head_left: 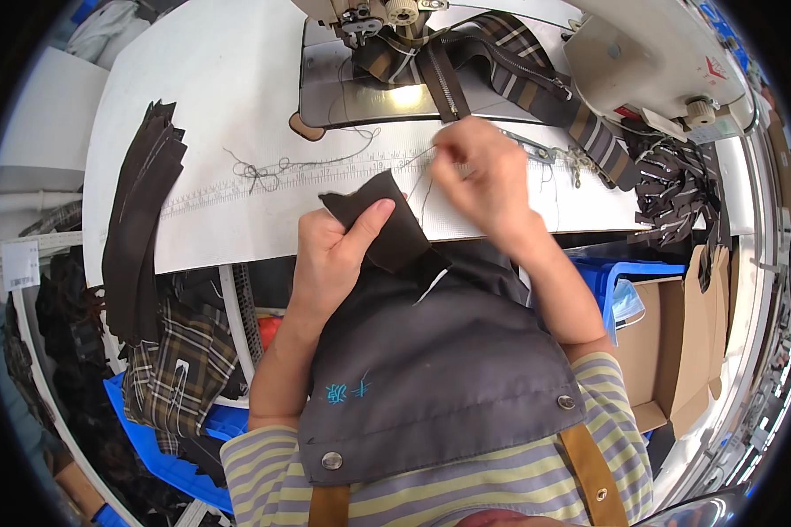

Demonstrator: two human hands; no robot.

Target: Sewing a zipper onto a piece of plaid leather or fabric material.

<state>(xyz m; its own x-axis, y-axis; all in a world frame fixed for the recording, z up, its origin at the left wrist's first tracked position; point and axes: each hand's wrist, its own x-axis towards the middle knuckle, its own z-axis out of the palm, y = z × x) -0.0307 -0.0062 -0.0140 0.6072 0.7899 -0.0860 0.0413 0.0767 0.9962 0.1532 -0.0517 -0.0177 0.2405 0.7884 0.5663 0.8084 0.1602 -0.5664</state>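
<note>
My left hand (pixel 330 250) pinches a small dark brown fabric piece (pixel 394 227) at the table's front edge, thumb on top. To its right, slightly above the table, my right hand (pixel 488 176) is closed with its fingertips pressed together. A thin dark thread (pixel 417 156) runs to those fingers. Just beyond the right hand, a brown strip with a metal zipper (pixel 448 88) hangs off the sewing machine bed. Plaid fabric (pixel 511 37) with another zipper is bunched beside it. The lower part of the held piece merges with my dark apron (pixel 439 351).
The sewing machine head (pixel 387 19) stands at the back. Dark fabric strips (pixel 141 220) hang over the table's left edge. Loose thread (pixel 264 171) lies on the printed ruler. Zipper pieces (pixel 677 189) are heaped at right. Below are blue bins (pixel 602 277) and a cardboard box (pixel 677 338).
</note>
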